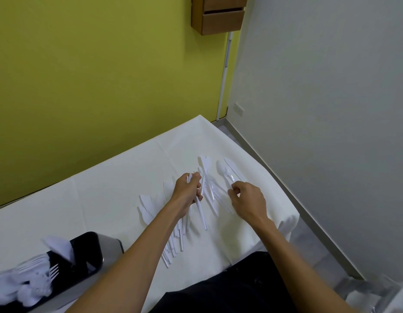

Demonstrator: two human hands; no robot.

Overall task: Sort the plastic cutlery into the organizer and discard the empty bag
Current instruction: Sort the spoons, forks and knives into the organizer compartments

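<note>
Spread loose over the middle of the white-covered surface (101,195), dead ahead at 12 o'clock from the body: plastic cutlery (176,242), white and clear, in two rough fans. Long axes nearly all alike, with handles toward 6 to 7 o'clock and blades and bowls toward 12 to 1 o'clock. Nearer fan trailing back toward the lap, farther fan reaching up to a spoon (220,166) near the far right corner. Over the gap between the fans, the left hand (188,190), fingers curled round a small bundle of white pieces, with one handle poking out below the fist toward 5 o'clock. Just at 3 o'clock of it, the right hand (249,199), knuckles up, fingers bent down onto the farther fan, thumb and forefinger close together. Cannot tell whether anything is pinched there or merely touched. Well apart at 8 o'clock from the pile, by the near left edge: the organizer (111,243), black inside with a steel wall, already holding forks (52,271) and other white pieces. Judged from this: left hand the nearer to the organizer, so the bundle probably bound toward 8 o'clock, passing over the nearer fan, then turned on end to drop in. At 4 o'clock, low right, a blurred clear thing (374,290); cannot tell whether it is the bag.
</note>
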